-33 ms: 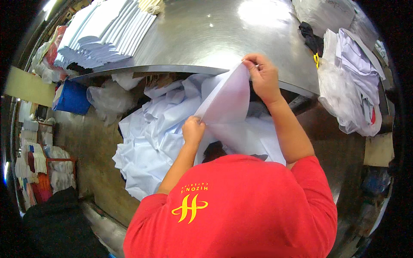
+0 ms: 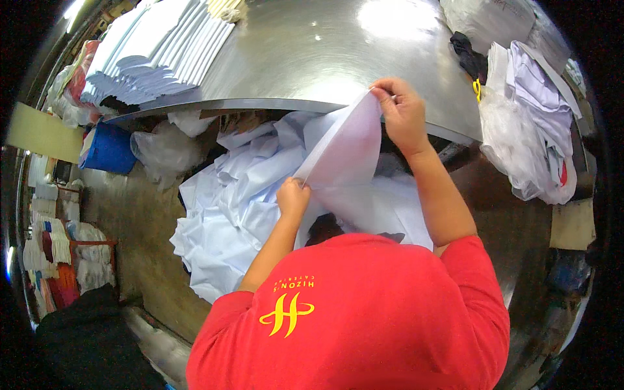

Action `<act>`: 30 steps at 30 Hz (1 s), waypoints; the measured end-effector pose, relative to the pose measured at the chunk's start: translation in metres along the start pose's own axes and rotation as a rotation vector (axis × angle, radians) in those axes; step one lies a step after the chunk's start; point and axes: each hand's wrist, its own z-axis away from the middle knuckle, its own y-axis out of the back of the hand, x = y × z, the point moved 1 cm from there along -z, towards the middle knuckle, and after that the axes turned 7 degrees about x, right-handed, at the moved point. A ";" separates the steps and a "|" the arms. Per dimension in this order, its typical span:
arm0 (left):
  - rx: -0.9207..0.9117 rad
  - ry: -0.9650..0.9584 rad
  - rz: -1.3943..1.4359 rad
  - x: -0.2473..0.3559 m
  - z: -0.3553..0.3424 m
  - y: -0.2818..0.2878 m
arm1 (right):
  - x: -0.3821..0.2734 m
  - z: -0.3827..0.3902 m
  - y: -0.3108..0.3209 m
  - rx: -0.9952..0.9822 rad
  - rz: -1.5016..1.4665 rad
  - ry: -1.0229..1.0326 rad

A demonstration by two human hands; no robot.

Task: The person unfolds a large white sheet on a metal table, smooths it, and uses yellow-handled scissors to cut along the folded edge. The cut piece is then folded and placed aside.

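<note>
A thin white cloth [image 2: 348,146] is stretched by one edge between my two hands. My right hand [image 2: 400,114] pinches its upper corner, just over the metal table's front edge. Lower and to the left, my left hand [image 2: 294,197] is closed on the same edge. The rest of the cloth hangs down in front of my body, where my red shirt hides part of it. Left of my left hand, a large crumpled heap of white cloth [image 2: 224,218] lies below the table edge; whether it joins the held piece I cannot tell.
Neatly folded white cloths [image 2: 153,49] are stacked at the far left of the shiny metal table [image 2: 292,58]. A blue bin [image 2: 109,147] and a clear plastic bag [image 2: 166,149] sit below it. More folded cloths [image 2: 539,91] and plastic bags [image 2: 510,140] are at the right.
My right hand has shifted very slightly to the right with the cloth's corner. My left hand keeps nearly the same place.
</note>
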 end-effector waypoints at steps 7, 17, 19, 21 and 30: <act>-0.032 0.055 0.087 0.017 -0.025 -0.051 | -0.015 -0.050 0.098 0.376 0.053 0.187; -0.263 -0.812 0.255 0.071 -0.075 0.023 | -0.078 -0.026 0.325 1.077 0.601 0.043; -0.109 -0.944 0.067 0.066 -0.120 0.086 | -0.066 -0.013 0.338 1.046 0.517 0.078; 0.023 -0.894 -0.102 0.071 -0.157 0.168 | -0.058 -0.002 0.346 0.961 0.402 -0.006; 0.213 -0.903 0.299 0.131 -0.137 0.303 | -0.009 0.021 0.348 1.079 -0.046 -0.012</act>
